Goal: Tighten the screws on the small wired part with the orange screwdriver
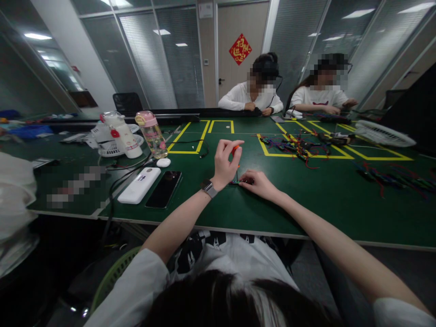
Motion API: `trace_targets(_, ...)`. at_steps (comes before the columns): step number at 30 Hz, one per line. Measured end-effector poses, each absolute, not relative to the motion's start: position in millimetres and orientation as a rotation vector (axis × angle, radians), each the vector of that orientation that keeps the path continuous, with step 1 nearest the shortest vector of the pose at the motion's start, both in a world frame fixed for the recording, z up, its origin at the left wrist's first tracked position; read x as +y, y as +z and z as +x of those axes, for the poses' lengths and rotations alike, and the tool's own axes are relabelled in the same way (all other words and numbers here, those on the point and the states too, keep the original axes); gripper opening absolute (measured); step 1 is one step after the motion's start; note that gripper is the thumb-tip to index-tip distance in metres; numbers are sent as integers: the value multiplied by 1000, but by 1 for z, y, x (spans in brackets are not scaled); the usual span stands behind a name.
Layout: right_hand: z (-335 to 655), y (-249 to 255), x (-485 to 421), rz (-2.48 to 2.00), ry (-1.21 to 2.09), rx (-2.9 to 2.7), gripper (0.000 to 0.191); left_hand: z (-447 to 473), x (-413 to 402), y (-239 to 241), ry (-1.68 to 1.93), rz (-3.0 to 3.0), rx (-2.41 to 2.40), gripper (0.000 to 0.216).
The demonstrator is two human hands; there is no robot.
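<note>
My left hand (225, 164), with a watch at the wrist, has its fingers closed round the orange handle of a screwdriver (235, 149). The thin shaft points down, its tip at a small circuit board (234, 183) low on the green table. My right hand (258, 185) lies just to the right, thumb and fingers pinched at the board's edge. Fingers of both hands cover much of the board, so its details are hidden.
Left of my hands lie a black phone (164, 190), a white power bank (139, 185) and an earbud case (163, 162). Behind them stand a pink-lidded bottle (152, 134) and a white bottle (124, 136). Wired boards (299, 145) spread to the right. Two people sit opposite.
</note>
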State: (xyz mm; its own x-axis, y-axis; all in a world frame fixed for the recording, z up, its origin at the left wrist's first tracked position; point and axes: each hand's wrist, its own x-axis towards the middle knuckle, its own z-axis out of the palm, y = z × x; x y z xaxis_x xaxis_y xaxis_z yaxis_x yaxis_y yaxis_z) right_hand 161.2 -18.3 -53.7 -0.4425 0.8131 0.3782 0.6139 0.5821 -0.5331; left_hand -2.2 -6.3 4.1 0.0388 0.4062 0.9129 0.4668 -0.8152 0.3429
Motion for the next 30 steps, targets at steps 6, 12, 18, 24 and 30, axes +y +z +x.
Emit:
trace_targets(6,161,-53,-19,-1138,418,-2209,9,-2,-4,4,-1928,-2257,-902,28)
trace_targets(12,160,-52,-20,-1141,423,-2205,10,-2,-4,4,-1924,-2190,-977,21)
trace_targets(18,161,-54,-18,-1140,408,-2210,10,-2,-3,4,-1923,-2280,-922,31)
trace_targets(24,160,-54,-18,-1150,428,-2200,12,-2,-3,4,-1947,-2184,-972,19)
trace_targets(30,160,-53,-19,-1143,423,-2210,12,-2,-3,3,-1943,-2277,-906,31)
